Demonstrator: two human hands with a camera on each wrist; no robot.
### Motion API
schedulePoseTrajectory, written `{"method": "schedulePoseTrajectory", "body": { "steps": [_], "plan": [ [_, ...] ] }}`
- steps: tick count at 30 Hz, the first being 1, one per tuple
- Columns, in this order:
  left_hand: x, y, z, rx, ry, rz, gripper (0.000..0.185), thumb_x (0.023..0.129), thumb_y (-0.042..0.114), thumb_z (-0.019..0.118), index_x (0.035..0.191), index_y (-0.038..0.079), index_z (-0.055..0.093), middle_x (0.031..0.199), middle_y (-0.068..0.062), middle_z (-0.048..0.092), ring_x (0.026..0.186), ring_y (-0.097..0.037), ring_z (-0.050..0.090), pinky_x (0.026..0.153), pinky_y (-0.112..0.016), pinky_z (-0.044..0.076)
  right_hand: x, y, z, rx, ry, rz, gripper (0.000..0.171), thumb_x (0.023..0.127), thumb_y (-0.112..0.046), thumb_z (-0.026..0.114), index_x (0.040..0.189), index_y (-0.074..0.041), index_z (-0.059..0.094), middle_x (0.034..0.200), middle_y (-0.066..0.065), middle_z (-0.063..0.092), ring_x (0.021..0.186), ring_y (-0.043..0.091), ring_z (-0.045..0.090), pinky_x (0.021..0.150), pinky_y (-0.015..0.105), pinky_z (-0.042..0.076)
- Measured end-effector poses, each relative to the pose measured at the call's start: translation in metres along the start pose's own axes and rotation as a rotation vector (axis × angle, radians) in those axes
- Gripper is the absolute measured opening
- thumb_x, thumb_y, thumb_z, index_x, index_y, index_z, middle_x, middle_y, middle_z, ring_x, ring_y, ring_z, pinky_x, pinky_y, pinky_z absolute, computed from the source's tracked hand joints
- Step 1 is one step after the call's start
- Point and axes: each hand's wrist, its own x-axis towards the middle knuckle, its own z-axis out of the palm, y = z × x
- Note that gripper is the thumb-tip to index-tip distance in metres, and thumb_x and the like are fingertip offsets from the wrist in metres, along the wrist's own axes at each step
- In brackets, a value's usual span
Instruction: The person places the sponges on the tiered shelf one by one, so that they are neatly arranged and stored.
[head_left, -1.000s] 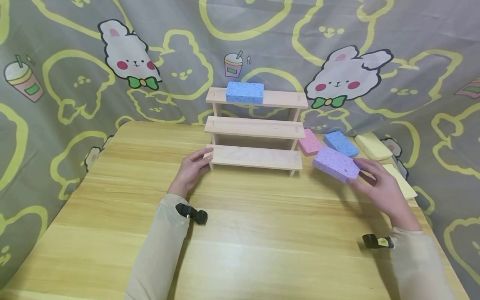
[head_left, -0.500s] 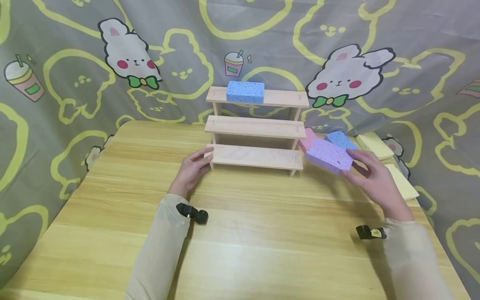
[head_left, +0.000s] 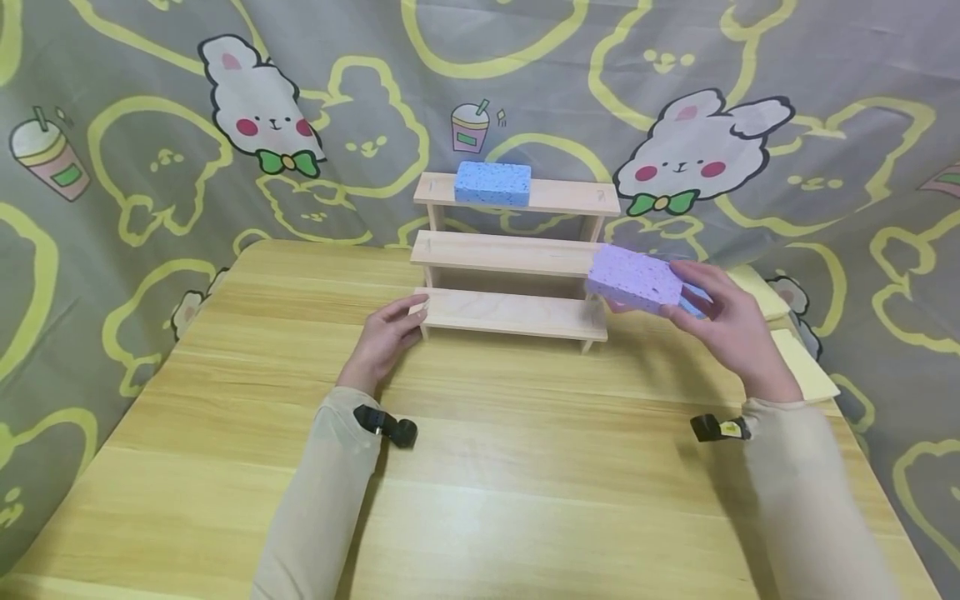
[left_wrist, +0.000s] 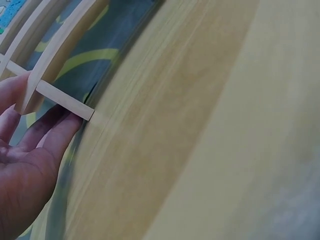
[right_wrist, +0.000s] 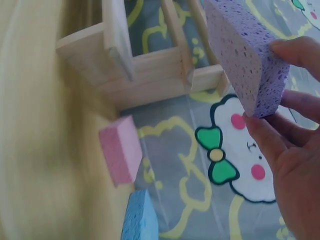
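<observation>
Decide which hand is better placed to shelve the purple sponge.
Probably right: the right hand holds the purple sponge near the rack; the left hand grips the end of the bottom shelf.

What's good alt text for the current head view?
A right hand holds a purple sponge up near the right end of a three-tier wooden shelf, while the left hand grips the left end of its lowest tier. A blue sponge rests on the top tier.
</observation>
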Motion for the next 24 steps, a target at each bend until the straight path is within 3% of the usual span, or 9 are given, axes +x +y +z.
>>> {"method": "schedulePoseTrajectory", "body": {
  "steps": [7,15,24],
  "plan": [
    [-0.001,0.001,-0.002,0.023,-0.016,-0.009,0.042,0.095,0.003,0.065,0.135,-0.001,0.056,0.155,-0.004,0.034,0.127,-0.026,0.051,0.098,-0.033,0.051,0.019,-0.006,0.007,0.035,-0.012,-0.005,0.057,0.085,0.005,0.073,0.138,0.003,0.054,0.139,0.011,0.046,0.124,0.017,0.045,0.103,0.019,0.042],
    [-0.001,-0.001,-0.002,0.025,0.000,0.010,0.041,0.095,0.004,0.064,0.135,0.001,0.057,0.145,-0.009,0.046,0.120,-0.026,0.055,0.097,-0.033,0.051,0.036,-0.013,0.011,0.044,-0.007,-0.006,0.057,0.085,-0.002,0.076,0.138,-0.002,0.055,0.137,0.010,0.047,0.122,0.019,0.049,0.103,0.021,0.043],
    [0.000,-0.002,0.001,-0.015,-0.006,-0.004,0.044,0.095,0.001,0.063,0.137,-0.002,0.053,0.145,-0.011,0.045,0.117,-0.025,0.056,0.099,-0.035,0.050,0.056,-0.022,0.014,0.157,0.001,-0.039,0.055,0.084,0.003,0.075,0.136,0.000,0.057,0.136,0.013,0.048,0.123,0.023,0.051,0.104,0.025,0.043]
  ]
}}
